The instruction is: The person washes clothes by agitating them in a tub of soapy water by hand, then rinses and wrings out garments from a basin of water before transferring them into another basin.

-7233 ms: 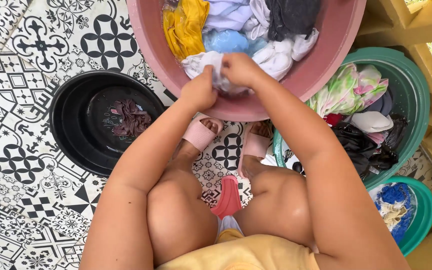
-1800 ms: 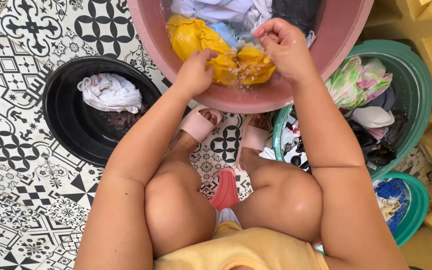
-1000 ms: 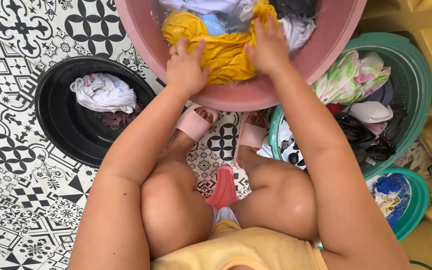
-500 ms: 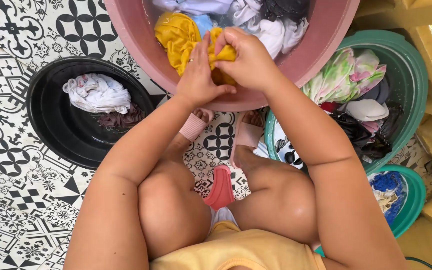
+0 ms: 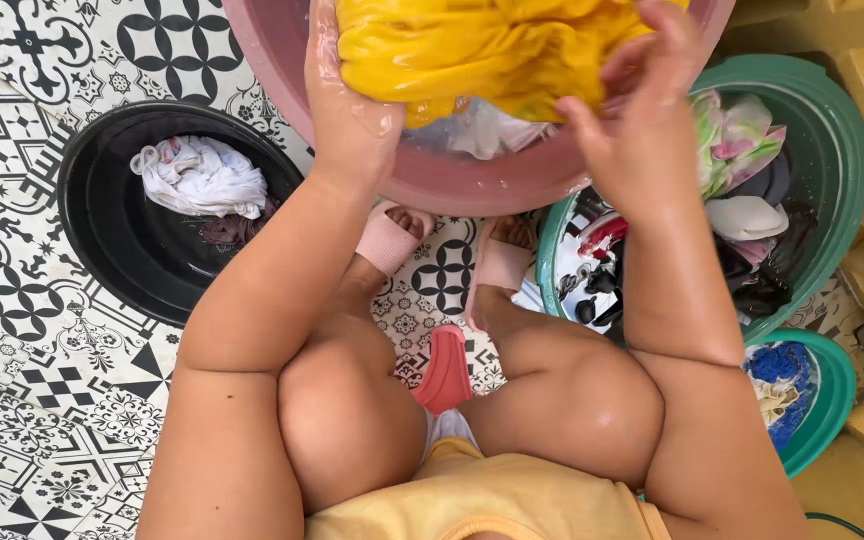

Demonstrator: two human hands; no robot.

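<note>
A wet yellow garment (image 5: 482, 55) is lifted over the pink wash basin (image 5: 452, 180) at the top of the view. My left hand (image 5: 352, 105) grips its left end, wet and soapy. My right hand (image 5: 642, 120) grips its right end, fingers curled over the cloth. White laundry (image 5: 487, 130) shows in the basin under the yellow garment. I sit low with both knees up, pink sandals (image 5: 497, 265) on my feet just in front of the basin.
A black tub (image 5: 112, 250) at the left holds a wrung white cloth (image 5: 202, 180). A green basin (image 5: 832, 160) at the right is full of mixed clothes. A smaller green bowl (image 5: 822, 400) sits lower right. Patterned black-and-white tiles cover the floor; yellow steps stand at the right.
Both hands have raised and stretched the yellow garment out of the pink basin, so it now fills the top of the view. Earlier a white cloth went into the black tub.
</note>
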